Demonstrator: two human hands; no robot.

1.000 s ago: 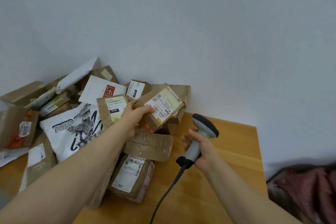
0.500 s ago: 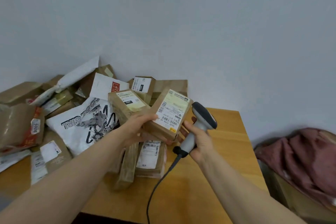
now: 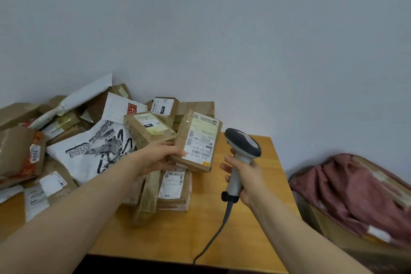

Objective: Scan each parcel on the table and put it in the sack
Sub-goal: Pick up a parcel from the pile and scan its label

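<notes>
Fingers, left hand [image 3: 160, 159]: curled round the lower left edge of a brown parcel [image 3: 196, 138], thumb tip on its white label; your forearm reaches in from the lower left.
Parcel: held tilted above the table [image 3: 255, 218], label facing you, over the pile of parcels [image 3: 93, 151] heaped along the table's left and far edges.
Fingers, right hand [image 3: 244, 176]: wrapped round the handle of your grey scanner [image 3: 241, 148], its head up, just beside the parcel and apart from it; the cable trails to the near edge.
Sack [image 3: 355, 196]: dark red, beyond the table's right edge.
</notes>
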